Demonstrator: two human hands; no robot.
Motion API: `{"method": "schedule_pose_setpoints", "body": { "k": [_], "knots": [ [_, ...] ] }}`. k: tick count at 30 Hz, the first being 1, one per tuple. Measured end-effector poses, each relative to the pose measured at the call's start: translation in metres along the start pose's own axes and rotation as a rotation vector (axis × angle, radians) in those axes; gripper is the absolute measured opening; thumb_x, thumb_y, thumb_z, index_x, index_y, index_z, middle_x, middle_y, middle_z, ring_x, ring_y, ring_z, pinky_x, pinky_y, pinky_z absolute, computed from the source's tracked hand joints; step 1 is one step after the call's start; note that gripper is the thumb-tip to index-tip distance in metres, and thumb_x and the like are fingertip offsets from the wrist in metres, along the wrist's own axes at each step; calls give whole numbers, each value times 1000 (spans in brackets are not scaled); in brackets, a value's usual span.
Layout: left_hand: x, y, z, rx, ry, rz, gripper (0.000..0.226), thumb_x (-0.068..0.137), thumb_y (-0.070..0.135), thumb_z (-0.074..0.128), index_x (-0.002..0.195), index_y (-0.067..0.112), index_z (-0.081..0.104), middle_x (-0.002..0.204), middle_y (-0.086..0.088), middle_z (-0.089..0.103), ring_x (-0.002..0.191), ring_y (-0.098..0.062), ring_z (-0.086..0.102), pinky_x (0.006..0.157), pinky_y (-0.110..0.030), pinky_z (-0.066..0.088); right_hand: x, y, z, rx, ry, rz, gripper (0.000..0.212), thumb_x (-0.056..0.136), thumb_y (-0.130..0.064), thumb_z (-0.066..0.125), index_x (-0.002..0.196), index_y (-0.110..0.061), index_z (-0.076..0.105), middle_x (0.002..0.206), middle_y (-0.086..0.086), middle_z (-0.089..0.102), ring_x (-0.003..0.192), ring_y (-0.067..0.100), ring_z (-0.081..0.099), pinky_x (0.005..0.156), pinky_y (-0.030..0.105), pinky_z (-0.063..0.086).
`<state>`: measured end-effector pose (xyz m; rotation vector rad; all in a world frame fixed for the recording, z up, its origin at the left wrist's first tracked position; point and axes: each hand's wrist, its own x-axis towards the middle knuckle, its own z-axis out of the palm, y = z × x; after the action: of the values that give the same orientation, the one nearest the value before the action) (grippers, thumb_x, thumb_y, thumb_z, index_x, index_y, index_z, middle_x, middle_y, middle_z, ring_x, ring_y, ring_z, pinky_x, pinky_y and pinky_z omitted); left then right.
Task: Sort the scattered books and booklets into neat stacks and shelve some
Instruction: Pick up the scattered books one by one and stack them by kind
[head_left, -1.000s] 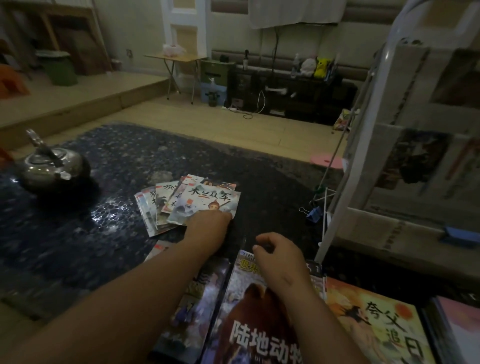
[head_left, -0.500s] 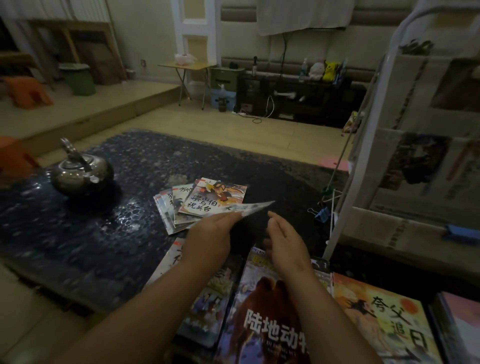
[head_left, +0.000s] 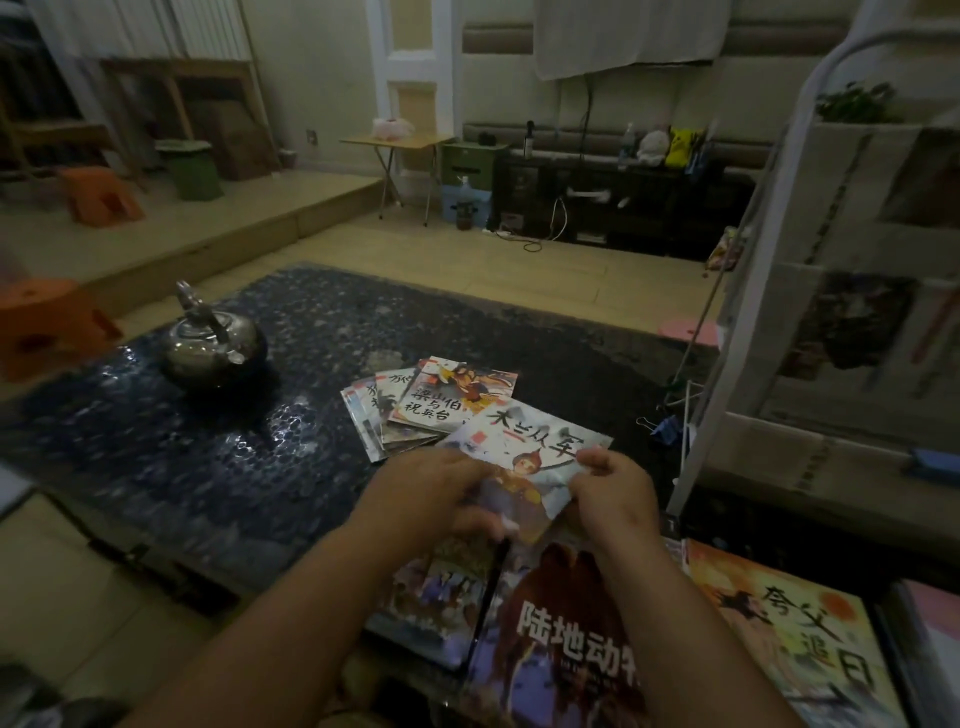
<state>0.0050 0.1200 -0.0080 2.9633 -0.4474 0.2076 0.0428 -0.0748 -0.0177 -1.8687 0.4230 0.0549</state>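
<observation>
Both my hands hold a thin pale booklet with a warrior figure on its cover, lifted above the dark table. My left hand grips its left edge and my right hand pinches its right edge. Just beyond it lies a fanned pile of small booklets, the top one orange and white. Near the front edge lie larger books: a purple animal book, an orange book and a dim blue one.
A steel kettle stands at the table's left. A white shelf rack with papers rises at the right, a blue binder clip by its foot. Orange stools sit at the left.
My left hand picked the pale booklet off the fanned pile and drew it toward me. My right hand rose from the purple book and took its right edge.
</observation>
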Motion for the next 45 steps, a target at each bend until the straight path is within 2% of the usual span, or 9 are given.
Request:
{"method": "schedule_pose_setpoints", "body": {
  "k": [4, 7, 11, 14, 21, 25, 32, 37, 45],
  "knots": [
    [3, -21, -8, -326, 60, -304, 32, 101, 35, 44, 121, 23, 66, 118, -1, 66, 103, -18, 59, 84, -30, 46, -5, 3, 3, -72, -63, -64, 37, 91, 4, 50, 108, -27, 62, 127, 2, 56, 105, 17, 56, 75, 29, 54],
    [6, -41, -4, -525, 93, -551, 21, 93, 18, 62, 111, 17, 72, 111, -4, 70, 92, -16, 63, 82, -30, 52, -11, 5, 11, -98, -155, -88, 42, 86, 9, 50, 93, -31, 60, 123, 3, 59, 101, 19, 61, 81, 40, 58],
    [5, -55, -4, -564, 22, -691, 29, 81, 9, 73, 109, 15, 73, 102, -4, 71, 87, -17, 62, 76, -26, 50, -18, 5, 23, -219, -269, -160, 42, 87, 5, 46, 106, -30, 61, 120, 0, 58, 103, 19, 59, 83, 38, 57],
    [3, -63, -7, -495, -82, -742, 32, 78, 6, 74, 109, 15, 74, 87, 1, 69, 82, -18, 63, 78, -28, 53, -25, 6, 30, -386, -317, -276, 32, 92, -7, 49, 106, -33, 62, 113, -3, 60, 99, 16, 58, 83, 34, 53],
    [0, -72, -1, -169, -241, -729, 20, 84, 16, 67, 103, 12, 70, 108, -6, 67, 98, -24, 63, 81, -32, 52, -39, 12, 44, -779, -398, -484, 34, 92, -28, 59, 125, -35, 60, 128, 0, 58, 117, 21, 53, 97, 33, 45],
    [-1, -75, 5, -109, -305, -776, 22, 78, 17, 67, 100, 15, 69, 101, -6, 67, 86, -23, 61, 73, -33, 51, -40, 18, 52, -928, -378, -538, 35, 93, -39, 57, 128, -39, 55, 128, -2, 58, 120, 23, 47, 101, 38, 39],
    [2, -76, 10, -57, -346, -781, 7, 79, 12, 65, 81, 15, 58, 76, -2, 53, 71, -19, 52, 66, -32, 47, -38, 21, 53, -1070, -375, -614, 39, 95, -43, 51, 135, -40, 50, 132, -1, 57, 124, 26, 44, 104, 41, 30],
    [4, -75, 13, -47, -348, -779, 13, 83, 11, 63, 77, 14, 52, 76, -3, 51, 70, -19, 52, 65, -31, 46, -39, 25, 54, -1097, -368, -632, 40, 96, -44, 50, 135, -42, 50, 132, 0, 57, 125, 26, 42, 105, 43, 28],
    [3, -72, 14, -26, -363, -785, 16, 86, 17, 64, 100, 10, 62, 82, -4, 50, 77, -22, 51, 68, -32, 46, -40, 25, 54, -1123, -376, -640, 36, 95, -40, 51, 131, -38, 55, 131, 0, 58, 126, 27, 42, 105, 44, 29]
  ]
}}
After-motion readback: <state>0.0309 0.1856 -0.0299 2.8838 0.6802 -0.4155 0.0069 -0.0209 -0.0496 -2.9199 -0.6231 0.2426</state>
